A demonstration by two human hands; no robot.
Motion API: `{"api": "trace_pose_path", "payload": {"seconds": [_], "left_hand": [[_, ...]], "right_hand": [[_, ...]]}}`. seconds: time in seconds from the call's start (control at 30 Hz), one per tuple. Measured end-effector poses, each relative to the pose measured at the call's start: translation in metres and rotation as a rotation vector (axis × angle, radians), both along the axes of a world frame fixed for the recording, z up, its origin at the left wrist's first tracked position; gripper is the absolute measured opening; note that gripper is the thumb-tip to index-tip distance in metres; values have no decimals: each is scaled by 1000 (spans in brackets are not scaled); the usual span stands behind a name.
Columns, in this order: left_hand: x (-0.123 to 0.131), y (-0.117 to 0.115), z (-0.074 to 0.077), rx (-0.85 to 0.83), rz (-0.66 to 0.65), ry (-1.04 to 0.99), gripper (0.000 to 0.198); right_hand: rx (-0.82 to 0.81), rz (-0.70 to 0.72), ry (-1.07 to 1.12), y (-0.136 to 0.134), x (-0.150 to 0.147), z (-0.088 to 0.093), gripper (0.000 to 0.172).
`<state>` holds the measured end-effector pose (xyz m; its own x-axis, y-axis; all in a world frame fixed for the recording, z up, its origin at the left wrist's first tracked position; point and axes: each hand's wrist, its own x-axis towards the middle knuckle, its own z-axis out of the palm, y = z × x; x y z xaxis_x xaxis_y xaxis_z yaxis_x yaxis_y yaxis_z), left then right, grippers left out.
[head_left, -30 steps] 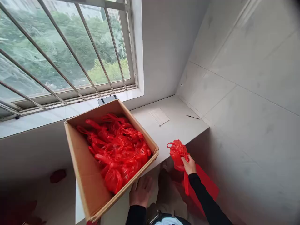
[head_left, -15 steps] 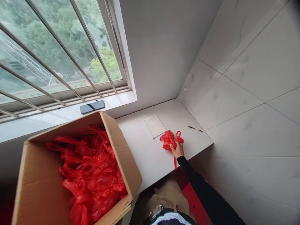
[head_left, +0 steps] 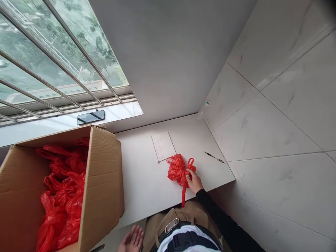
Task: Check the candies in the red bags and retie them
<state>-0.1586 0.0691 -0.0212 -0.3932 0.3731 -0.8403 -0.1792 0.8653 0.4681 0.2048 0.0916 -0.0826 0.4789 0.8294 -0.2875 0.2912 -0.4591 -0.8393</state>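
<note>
A knotted red plastic bag [head_left: 176,169] rests on the white tabletop [head_left: 147,189], one strip of it hanging over the front edge. My right hand [head_left: 194,181] grips its right side, thumb and fingers closed on the plastic near a loop. Down by my belt, my left hand [head_left: 132,240] is held palm up with its fingers stretched out and nothing in it. Left of it stands an open cardboard box [head_left: 105,182] holding several red plastic bags [head_left: 65,196].
A paper notepad [head_left: 163,146] lies behind the bag, and a pen [head_left: 214,157] to its right. In the back corner stands a clear bottle [head_left: 202,110]. A phone [head_left: 90,117] lies on the windowsill below a barred window. A tiled wall bounds the right side.
My left hand has come into view at the bottom. The camera view has shifted, so the box sits further left. My right hand stays on the red bag.
</note>
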Motion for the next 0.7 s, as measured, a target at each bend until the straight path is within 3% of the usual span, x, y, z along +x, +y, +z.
{"api": "trace_pose_path", "payload": {"seconds": [0.1,0.27,0.4,0.47,0.57,0.7], "left_hand": [[66,7,-10,-53,-114,-118,14],[169,45,-42,7,-390,-198,29],[223,77,-66,68,-500,-167,28],[231,86,-71,170,-502,-122,32],[219,91,-72,281,-489,-54,42],[191,82,-70,240,-541,10,38]], "right_hand": [[-18,17,71,-6,15,4,42],[-49,-4,153,-12,27,18,48],[-48,-28,210,-11,35,32,47],[-46,-42,239,-11,39,39,46],[-48,-48,293,-12,44,48,48],[-78,-6,388,-8,40,52,52]]}}
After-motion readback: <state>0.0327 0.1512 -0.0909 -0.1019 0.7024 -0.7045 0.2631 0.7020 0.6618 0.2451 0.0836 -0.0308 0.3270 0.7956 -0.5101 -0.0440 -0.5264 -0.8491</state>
